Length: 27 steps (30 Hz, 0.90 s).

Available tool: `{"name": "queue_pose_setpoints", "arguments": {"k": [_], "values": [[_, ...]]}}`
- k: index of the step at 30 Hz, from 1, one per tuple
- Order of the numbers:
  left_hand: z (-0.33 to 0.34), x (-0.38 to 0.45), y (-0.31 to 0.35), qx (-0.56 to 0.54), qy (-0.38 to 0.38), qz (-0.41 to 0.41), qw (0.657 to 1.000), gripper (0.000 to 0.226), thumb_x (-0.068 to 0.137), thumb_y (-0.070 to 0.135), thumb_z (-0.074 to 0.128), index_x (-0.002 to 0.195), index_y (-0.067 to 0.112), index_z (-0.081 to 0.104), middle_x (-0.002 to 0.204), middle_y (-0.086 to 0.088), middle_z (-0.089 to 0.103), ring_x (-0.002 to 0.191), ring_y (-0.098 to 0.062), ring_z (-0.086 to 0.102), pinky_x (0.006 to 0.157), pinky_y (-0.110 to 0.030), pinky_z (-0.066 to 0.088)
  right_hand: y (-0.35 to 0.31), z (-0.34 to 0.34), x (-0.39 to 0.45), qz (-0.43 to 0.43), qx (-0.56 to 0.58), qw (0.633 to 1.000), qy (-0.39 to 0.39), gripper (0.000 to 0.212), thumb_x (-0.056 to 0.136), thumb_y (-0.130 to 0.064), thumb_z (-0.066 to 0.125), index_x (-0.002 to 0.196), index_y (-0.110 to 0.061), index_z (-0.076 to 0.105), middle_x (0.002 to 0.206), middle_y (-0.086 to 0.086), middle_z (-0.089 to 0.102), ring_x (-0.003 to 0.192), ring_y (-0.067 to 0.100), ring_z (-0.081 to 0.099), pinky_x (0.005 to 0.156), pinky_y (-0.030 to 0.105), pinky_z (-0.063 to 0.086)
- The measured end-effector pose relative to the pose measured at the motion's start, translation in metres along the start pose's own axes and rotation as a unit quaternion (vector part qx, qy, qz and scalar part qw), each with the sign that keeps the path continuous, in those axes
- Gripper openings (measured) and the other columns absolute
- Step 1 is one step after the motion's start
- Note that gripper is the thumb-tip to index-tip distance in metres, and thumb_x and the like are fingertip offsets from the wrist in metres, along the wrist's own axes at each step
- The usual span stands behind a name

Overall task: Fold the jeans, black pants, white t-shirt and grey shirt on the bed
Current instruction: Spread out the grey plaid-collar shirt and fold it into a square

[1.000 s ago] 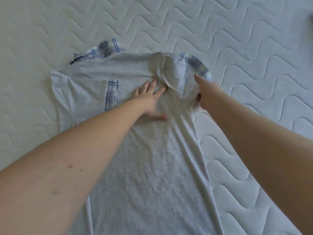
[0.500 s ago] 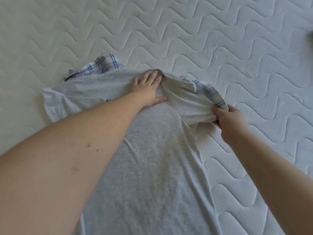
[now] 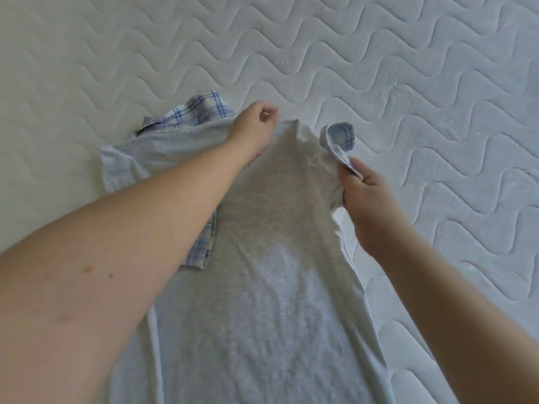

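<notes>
The grey shirt [image 3: 262,287] lies spread lengthwise on the bed [image 3: 408,68], running from the middle of the frame down to its bottom edge. Its body is plain grey, with a blue and white plaid collar [image 3: 201,112] showing at the top, just left of centre, and a strip of the same plaid [image 3: 202,246] along a folded edge under the left forearm. The shirt's left sleeve lies flat at the middle left of the frame.

The left hand [image 3: 253,132] reaches to the shirt's top edge beside the collar; its fingers are curled at the fabric there, but whether they actually pinch the cloth cannot be told. The right hand [image 3: 361,196], right of centre, grips the shirt's other sleeve, fingers curled round the bunched cloth, so that the plaid-lined cuff [image 3: 339,137] curls up and over above the knuckles. The bed's surface is a pale quilted mattress with wavy stitching.
</notes>
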<state>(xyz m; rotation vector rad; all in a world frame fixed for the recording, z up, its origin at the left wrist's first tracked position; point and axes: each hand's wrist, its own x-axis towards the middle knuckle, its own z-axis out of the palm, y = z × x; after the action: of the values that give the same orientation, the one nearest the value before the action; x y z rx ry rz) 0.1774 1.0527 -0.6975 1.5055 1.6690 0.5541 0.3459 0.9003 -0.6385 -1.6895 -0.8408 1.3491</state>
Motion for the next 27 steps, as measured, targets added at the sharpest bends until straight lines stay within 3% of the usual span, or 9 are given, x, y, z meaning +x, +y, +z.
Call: {"name": "queue_pose_setpoints", "arguments": {"k": [3,6,9,12,15,18,20,22,27], "values": [[-0.021,-0.024,0.0,-0.172,-0.127,-0.239,0.947,0.074,0.093,0.071,0.019,0.092,0.011,0.063,0.086,-0.009,0.072,0.071,-0.019,0.07,0.065,-0.03,0.057,0.004,0.041,-0.016,-0.06,-0.086,0.994,-0.044,0.024,0.098,-0.02,0.047,0.108,-0.026,0.068,0.071,-0.006,0.063,0.064,-0.002,0.051,0.06,0.015,0.038],[-0.047,-0.036,-0.004,-0.239,-0.266,-0.312,0.88,0.098,0.081,0.086,0.015,0.101,0.006,0.069,0.091,-0.013,0.074,0.084,-0.024,0.072,0.079,-0.035,0.057,0.008,0.081,-0.038,-0.12,-0.193,0.968,-0.107,0.044,0.095,-0.006,0.047,0.136,-0.02,0.055,0.132,-0.013,0.055,0.115,-0.012,0.042,0.09,-0.001,0.025],[-0.069,-0.045,-0.01,-0.199,-0.332,-0.301,0.871,0.082,0.08,0.077,0.046,0.113,0.005,0.066,0.113,-0.014,0.07,0.101,-0.028,0.067,0.096,-0.045,0.051,0.018,0.108,-0.053,-0.131,-0.292,0.929,-0.186,0.054,0.095,-0.007,0.044,0.147,-0.021,0.039,0.16,-0.004,0.024,0.143,0.015,0.024,0.113,0.022,0.019],[-0.077,-0.061,-0.026,-0.083,-0.34,-0.316,0.882,0.054,0.09,0.04,0.065,0.126,0.002,0.058,0.122,-0.019,0.065,0.111,-0.032,0.063,0.1,-0.049,0.048,0.029,0.124,-0.067,-0.135,-0.298,0.918,-0.222,0.051,0.094,-0.013,0.048,0.143,-0.021,0.04,0.153,-0.002,0.031,0.138,0.023,0.032,0.109,0.031,0.028],[-0.068,-0.074,-0.048,-0.025,-0.24,-0.294,0.925,0.04,0.088,0.022,0.067,0.119,-0.001,0.055,0.118,-0.022,0.063,0.11,-0.035,0.061,0.099,-0.05,0.048,0.053,0.122,-0.086,-0.145,-0.345,0.904,-0.206,0.056,0.095,-0.026,0.052,0.147,-0.024,0.035,0.158,-0.003,0.024,0.145,0.02,0.021,0.114,0.034,0.022],[-0.056,-0.086,-0.061,-0.1,-0.104,-0.252,0.957,0.057,0.088,0.036,0.065,0.13,0.002,0.049,0.131,-0.013,0.053,0.119,-0.028,0.052,0.103,-0.039,0.04,0.082,0.098,-0.101,-0.139,-0.403,0.895,-0.133,0.065,0.094,-0.035,0.055,0.151,-0.028,0.027,0.161,-0.005,0.017,0.149,0.017,0.01,0.118,0.035,0.012],[-0.052,-0.102,-0.066,-0.104,-0.109,-0.235,0.96,0.085,0.075,0.051,0.077,0.14,0.014,0.036,0.127,0.001,0.042,0.115,-0.017,0.044,0.096,-0.032,0.035,0.098,0.075,-0.107,-0.129,-0.451,0.88,-0.079,0.071,0.091,-0.036,0.059,0.152,-0.028,0.024,0.161,-0.002,0.017,0.149,0.02,0.009,0.118,0.039,0.011],[-0.049,-0.115,-0.076,0.024,-0.136,-0.17,0.976,0.095,0.07,0.036,0.085,0.145,0.023,0.028,0.129,0.003,0.041,0.114,-0.018,0.046,0.094,-0.032,0.042,0.111,0.054,-0.111,-0.102,-0.493,0.863,-0.044,0.075,0.088,-0.031,0.061,0.153,-0.026,0.024,0.161,0.001,0.018,0.148,0.025,0.011,0.117,0.042,0.011],[-0.067,-0.11,-0.073,0.037,-0.031,-0.086,0.995,0.053,0.084,0.007,0.065,0.129,0.027,0.049,0.121,-0.004,0.061,0.1,-0.02,0.06,0.08,-0.028,0.049,0.13,0.031,-0.119,-0.08,-0.544,0.834,-0.048,0.071,0.089,-0.01,0.049,0.153,-0.026,0.023,0.161,0.002,0.016,0.147,0.026,0.012,0.116,0.04,0.014]]}}
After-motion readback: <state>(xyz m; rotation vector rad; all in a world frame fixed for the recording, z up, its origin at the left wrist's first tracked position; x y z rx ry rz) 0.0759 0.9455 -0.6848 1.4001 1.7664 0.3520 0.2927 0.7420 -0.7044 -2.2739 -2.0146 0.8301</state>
